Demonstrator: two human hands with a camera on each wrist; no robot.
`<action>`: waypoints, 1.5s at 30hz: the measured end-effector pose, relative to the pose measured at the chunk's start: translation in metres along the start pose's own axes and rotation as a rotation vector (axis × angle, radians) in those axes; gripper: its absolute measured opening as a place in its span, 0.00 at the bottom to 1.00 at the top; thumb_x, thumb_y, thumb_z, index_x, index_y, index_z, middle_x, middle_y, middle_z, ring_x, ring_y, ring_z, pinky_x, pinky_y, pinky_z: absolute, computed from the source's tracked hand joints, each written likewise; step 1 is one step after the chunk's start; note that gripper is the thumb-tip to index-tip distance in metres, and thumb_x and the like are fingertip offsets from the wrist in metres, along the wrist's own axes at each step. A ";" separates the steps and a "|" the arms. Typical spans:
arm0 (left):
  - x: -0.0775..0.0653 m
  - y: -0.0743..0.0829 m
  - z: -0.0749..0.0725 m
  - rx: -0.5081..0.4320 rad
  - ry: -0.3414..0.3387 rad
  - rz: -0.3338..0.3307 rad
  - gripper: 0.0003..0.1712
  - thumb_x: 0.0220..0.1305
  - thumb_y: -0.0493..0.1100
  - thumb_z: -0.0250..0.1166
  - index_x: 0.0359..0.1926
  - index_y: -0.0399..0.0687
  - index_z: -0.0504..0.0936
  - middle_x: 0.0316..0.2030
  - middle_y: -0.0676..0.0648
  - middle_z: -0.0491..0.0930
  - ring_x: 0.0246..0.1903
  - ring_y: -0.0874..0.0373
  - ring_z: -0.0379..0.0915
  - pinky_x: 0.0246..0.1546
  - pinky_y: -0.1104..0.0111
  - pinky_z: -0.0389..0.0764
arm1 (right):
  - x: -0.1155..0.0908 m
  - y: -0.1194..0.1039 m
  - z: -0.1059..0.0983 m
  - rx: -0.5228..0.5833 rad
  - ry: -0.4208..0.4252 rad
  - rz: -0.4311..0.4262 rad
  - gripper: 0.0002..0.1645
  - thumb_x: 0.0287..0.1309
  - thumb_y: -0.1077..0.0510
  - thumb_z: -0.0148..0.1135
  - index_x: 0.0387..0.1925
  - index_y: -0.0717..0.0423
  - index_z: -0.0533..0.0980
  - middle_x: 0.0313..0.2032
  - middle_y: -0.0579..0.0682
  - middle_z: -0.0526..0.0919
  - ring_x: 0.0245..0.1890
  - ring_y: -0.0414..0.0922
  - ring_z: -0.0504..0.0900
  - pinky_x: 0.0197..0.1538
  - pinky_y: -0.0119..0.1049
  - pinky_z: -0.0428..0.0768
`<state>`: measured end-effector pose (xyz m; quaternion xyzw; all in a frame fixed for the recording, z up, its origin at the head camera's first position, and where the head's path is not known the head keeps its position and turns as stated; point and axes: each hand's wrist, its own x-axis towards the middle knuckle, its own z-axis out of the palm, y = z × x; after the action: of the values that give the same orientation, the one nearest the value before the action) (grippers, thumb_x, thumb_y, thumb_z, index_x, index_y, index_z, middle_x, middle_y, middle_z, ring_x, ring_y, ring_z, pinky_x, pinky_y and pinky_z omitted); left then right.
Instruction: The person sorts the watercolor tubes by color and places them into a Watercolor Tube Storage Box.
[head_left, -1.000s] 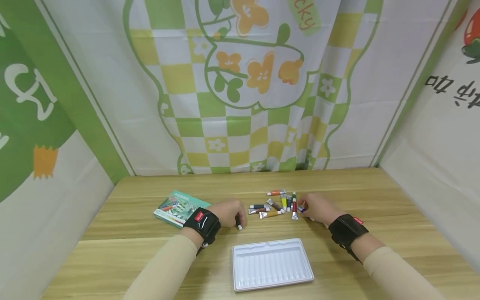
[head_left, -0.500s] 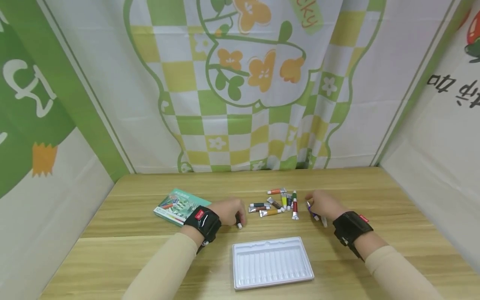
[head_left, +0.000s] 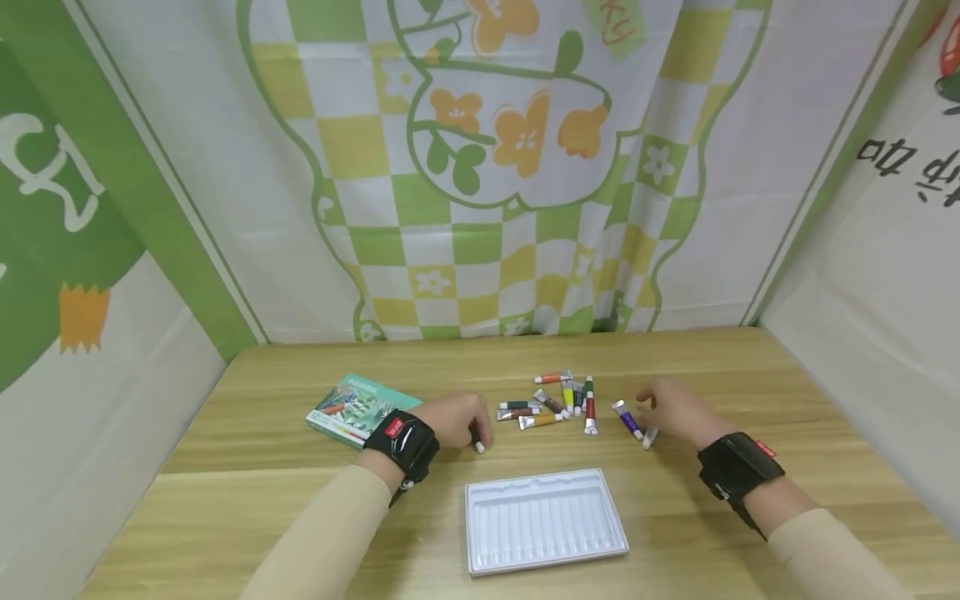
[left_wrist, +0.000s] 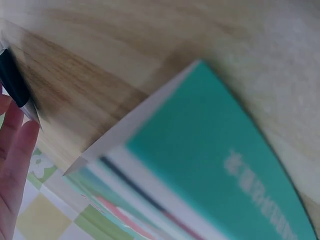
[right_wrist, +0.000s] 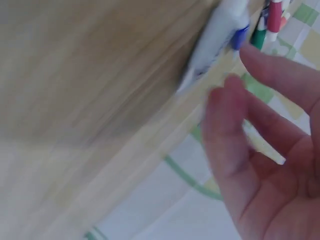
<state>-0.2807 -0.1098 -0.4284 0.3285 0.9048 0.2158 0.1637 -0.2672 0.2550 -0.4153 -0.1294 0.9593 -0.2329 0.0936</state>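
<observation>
A dark paint tube with a white cap is pinched in my left hand, low over the table beside the green box. My right hand holds nothing; its fingers are loosely bent, with a gap between thumb and fingertips in the right wrist view. Just left of it on the table lie a purple paint tube and a white paint tube, caps toward the near side. Several more paint tubes form a loose pile between the hands, among them a red tube, a yellow-orange tube and an orange tube.
A white plastic tray with narrow slots, holding no tubes, lies near the front middle of the table. The green printed box lies flat at the left, partly behind the left wrist. A patterned curtain hangs at the table's back edge.
My right hand has drawn the purple tube rightward from the pile, let go of it beside the white tube, and moved off to the right. The left hand has stayed almost still.
</observation>
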 end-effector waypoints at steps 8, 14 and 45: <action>0.000 0.001 -0.001 0.063 0.016 0.038 0.24 0.47 0.17 0.64 0.27 0.52 0.91 0.34 0.58 0.79 0.40 0.60 0.76 0.46 0.66 0.80 | -0.003 0.021 -0.004 -0.044 -0.020 -0.026 0.20 0.54 0.66 0.73 0.46 0.75 0.81 0.36 0.60 0.84 0.37 0.53 0.80 0.43 0.50 0.81; -0.005 0.005 0.002 0.051 0.014 0.064 0.22 0.49 0.19 0.65 0.28 0.51 0.91 0.35 0.58 0.80 0.41 0.60 0.77 0.47 0.66 0.79 | 0.002 0.007 -0.006 -0.076 -0.016 -0.025 0.18 0.57 0.66 0.68 0.48 0.72 0.82 0.39 0.62 0.84 0.40 0.56 0.82 0.44 0.53 0.81; -0.047 0.011 -0.009 -0.030 0.110 0.160 0.08 0.61 0.32 0.70 0.38 0.48 0.91 0.37 0.59 0.83 0.43 0.63 0.78 0.49 0.61 0.82 | 0.080 -0.061 0.020 0.106 -0.027 0.062 0.16 0.59 0.67 0.64 0.49 0.69 0.80 0.33 0.56 0.83 0.22 0.44 0.80 0.30 0.34 0.78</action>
<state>-0.2442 -0.1361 -0.4080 0.3849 0.8799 0.2595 0.1010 -0.3253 0.1706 -0.4134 -0.0976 0.9478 -0.2785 0.1207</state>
